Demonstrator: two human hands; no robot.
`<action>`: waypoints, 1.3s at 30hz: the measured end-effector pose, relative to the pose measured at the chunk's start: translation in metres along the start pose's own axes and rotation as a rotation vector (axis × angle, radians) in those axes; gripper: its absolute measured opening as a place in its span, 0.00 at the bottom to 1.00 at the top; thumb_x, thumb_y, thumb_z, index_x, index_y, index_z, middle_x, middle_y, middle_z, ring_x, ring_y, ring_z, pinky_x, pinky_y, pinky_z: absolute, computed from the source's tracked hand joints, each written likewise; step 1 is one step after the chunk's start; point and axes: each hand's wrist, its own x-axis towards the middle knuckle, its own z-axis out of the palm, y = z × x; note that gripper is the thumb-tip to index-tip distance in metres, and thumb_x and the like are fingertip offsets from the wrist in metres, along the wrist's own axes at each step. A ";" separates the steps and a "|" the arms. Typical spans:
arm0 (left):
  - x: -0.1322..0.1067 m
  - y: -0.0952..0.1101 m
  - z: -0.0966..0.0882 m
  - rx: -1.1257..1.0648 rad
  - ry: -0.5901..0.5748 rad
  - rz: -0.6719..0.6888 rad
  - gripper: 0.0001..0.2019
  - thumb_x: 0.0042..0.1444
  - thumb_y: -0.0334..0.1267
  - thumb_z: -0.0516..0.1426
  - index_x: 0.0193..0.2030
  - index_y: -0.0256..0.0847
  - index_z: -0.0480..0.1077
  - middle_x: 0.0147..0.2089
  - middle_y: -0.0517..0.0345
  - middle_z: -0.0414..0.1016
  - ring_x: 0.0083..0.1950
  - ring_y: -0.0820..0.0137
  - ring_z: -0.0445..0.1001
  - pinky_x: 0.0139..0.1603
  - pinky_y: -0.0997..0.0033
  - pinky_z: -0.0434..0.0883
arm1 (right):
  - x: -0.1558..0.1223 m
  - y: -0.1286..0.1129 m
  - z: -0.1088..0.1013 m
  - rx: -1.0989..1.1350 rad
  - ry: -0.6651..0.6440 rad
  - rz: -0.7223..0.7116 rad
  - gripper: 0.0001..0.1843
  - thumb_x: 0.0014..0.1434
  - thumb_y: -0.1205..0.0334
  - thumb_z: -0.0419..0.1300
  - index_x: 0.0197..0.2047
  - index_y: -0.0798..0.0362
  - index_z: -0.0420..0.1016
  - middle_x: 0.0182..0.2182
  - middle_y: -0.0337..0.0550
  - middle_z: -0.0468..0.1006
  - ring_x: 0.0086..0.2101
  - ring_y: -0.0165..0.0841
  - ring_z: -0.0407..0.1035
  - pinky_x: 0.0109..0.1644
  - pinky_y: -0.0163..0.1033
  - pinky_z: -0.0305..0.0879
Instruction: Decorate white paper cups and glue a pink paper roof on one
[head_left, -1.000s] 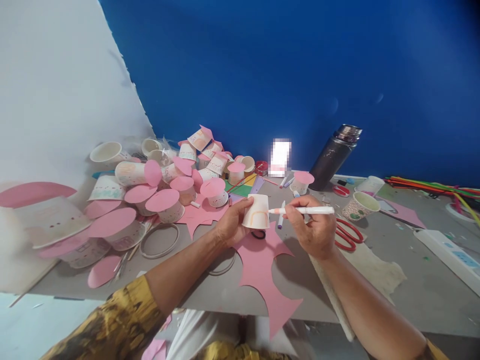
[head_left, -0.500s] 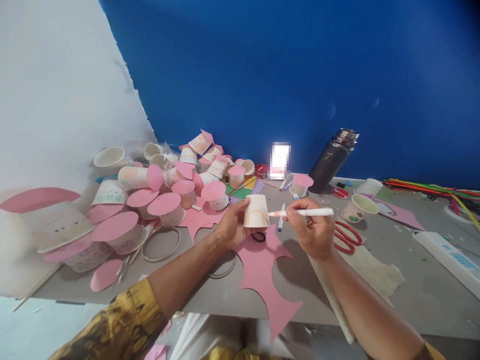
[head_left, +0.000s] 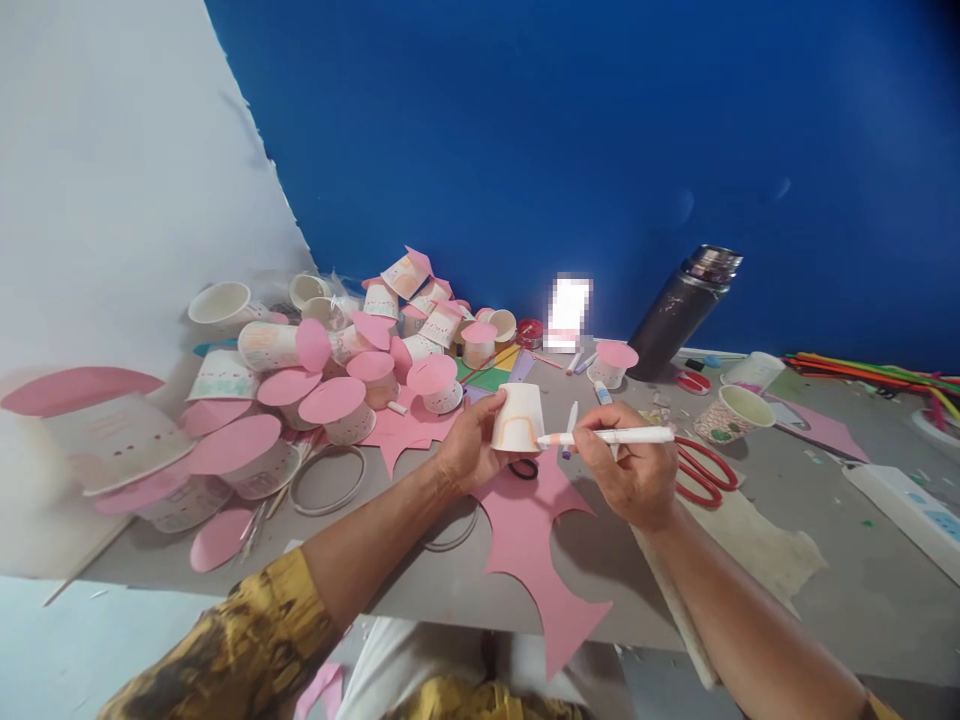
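Observation:
My left hand (head_left: 471, 440) is closed around an upside-down white paper cup (head_left: 519, 415), held a little above the table. An orange arch-shaped line is drawn on the cup's side. In my right hand (head_left: 630, 465) is a white marker (head_left: 626, 436) with an orange front end, gripped like a pen. Its tip touches, or nearly touches, the lower right side of the cup. Below the cup lies cut pink paper (head_left: 525, 545) with curved edges, and a dark ring-shaped handle (head_left: 523, 469) shows on it.
Many paper cups with pink round tops (head_left: 331, 400) are heaped at the left. A dark thermos (head_left: 682, 315) stands at the back right. Red-handled scissors (head_left: 705, 472), a patterned cup (head_left: 733, 415), a cloth (head_left: 765, 540) and a power strip (head_left: 907, 515) lie on the right.
The marker tip has moved down along the cup's right side towards the rim. The whole view has shifted slightly; both hands keep their holds.

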 end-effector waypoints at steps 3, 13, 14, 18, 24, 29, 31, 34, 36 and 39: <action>0.001 -0.001 -0.001 0.006 0.018 0.007 0.14 0.66 0.41 0.56 0.49 0.31 0.76 0.39 0.44 0.81 0.37 0.59 0.80 0.37 0.59 0.80 | 0.000 0.003 0.000 0.026 -0.007 0.029 0.10 0.64 0.61 0.60 0.30 0.51 0.72 0.21 0.35 0.76 0.19 0.27 0.64 0.22 0.33 0.59; 0.003 -0.007 -0.001 0.016 0.000 0.077 0.10 0.60 0.38 0.64 0.45 0.34 0.76 0.37 0.51 0.80 0.36 0.64 0.79 0.36 0.67 0.76 | 0.001 -0.001 0.004 0.022 -0.015 -0.158 0.03 0.65 0.64 0.64 0.37 0.50 0.77 0.27 0.37 0.80 0.22 0.28 0.69 0.27 0.34 0.65; 0.003 -0.007 -0.001 0.017 0.003 0.091 0.10 0.59 0.38 0.64 0.44 0.35 0.76 0.37 0.52 0.80 0.35 0.65 0.78 0.36 0.68 0.75 | 0.000 -0.002 0.004 0.014 -0.028 -0.175 0.03 0.66 0.64 0.64 0.37 0.50 0.77 0.26 0.37 0.80 0.22 0.28 0.69 0.27 0.34 0.65; 0.003 -0.008 0.000 0.044 0.018 0.119 0.10 0.57 0.38 0.66 0.41 0.36 0.74 0.33 0.55 0.77 0.33 0.67 0.76 0.33 0.69 0.74 | -0.001 -0.004 0.003 0.011 -0.098 -0.208 0.04 0.66 0.65 0.62 0.36 0.50 0.75 0.25 0.36 0.79 0.21 0.27 0.67 0.26 0.33 0.64; 0.003 -0.009 -0.001 0.069 0.014 0.121 0.12 0.56 0.40 0.67 0.41 0.35 0.74 0.34 0.55 0.77 0.34 0.68 0.76 0.34 0.70 0.74 | -0.003 0.001 0.004 -0.016 -0.066 -0.150 0.04 0.66 0.64 0.62 0.37 0.50 0.76 0.26 0.36 0.79 0.22 0.27 0.68 0.26 0.33 0.64; 0.004 -0.009 -0.002 0.091 0.001 0.131 0.12 0.56 0.41 0.67 0.41 0.36 0.74 0.33 0.56 0.76 0.32 0.69 0.75 0.32 0.71 0.72 | -0.002 0.001 0.005 0.007 -0.125 -0.154 0.06 0.66 0.63 0.62 0.35 0.50 0.76 0.24 0.35 0.78 0.20 0.27 0.67 0.25 0.32 0.63; 0.005 -0.010 -0.002 0.099 -0.003 0.132 0.12 0.57 0.41 0.67 0.42 0.36 0.74 0.33 0.56 0.76 0.32 0.68 0.75 0.32 0.70 0.72 | -0.001 0.000 0.005 -0.003 -0.097 -0.148 0.06 0.66 0.63 0.62 0.35 0.50 0.76 0.24 0.35 0.78 0.21 0.27 0.68 0.25 0.32 0.64; 0.004 -0.010 -0.002 0.098 0.009 0.132 0.12 0.57 0.40 0.67 0.42 0.36 0.74 0.35 0.56 0.77 0.34 0.68 0.75 0.34 0.70 0.73 | 0.000 0.000 0.005 -0.027 -0.045 -0.131 0.06 0.66 0.62 0.62 0.36 0.50 0.76 0.25 0.36 0.79 0.21 0.27 0.68 0.26 0.33 0.64; 0.003 -0.010 -0.001 0.101 0.000 0.141 0.11 0.57 0.39 0.67 0.41 0.36 0.74 0.34 0.57 0.77 0.33 0.69 0.75 0.32 0.71 0.72 | 0.000 0.000 0.005 -0.006 -0.079 -0.140 0.06 0.66 0.62 0.62 0.35 0.50 0.76 0.25 0.36 0.79 0.20 0.27 0.67 0.25 0.33 0.64; 0.003 -0.011 -0.001 0.105 -0.011 0.152 0.10 0.57 0.39 0.67 0.40 0.36 0.74 0.32 0.57 0.76 0.31 0.69 0.74 0.30 0.72 0.70 | 0.000 0.000 0.005 0.025 -0.139 -0.146 0.06 0.65 0.62 0.62 0.34 0.50 0.75 0.23 0.35 0.78 0.20 0.27 0.67 0.24 0.32 0.63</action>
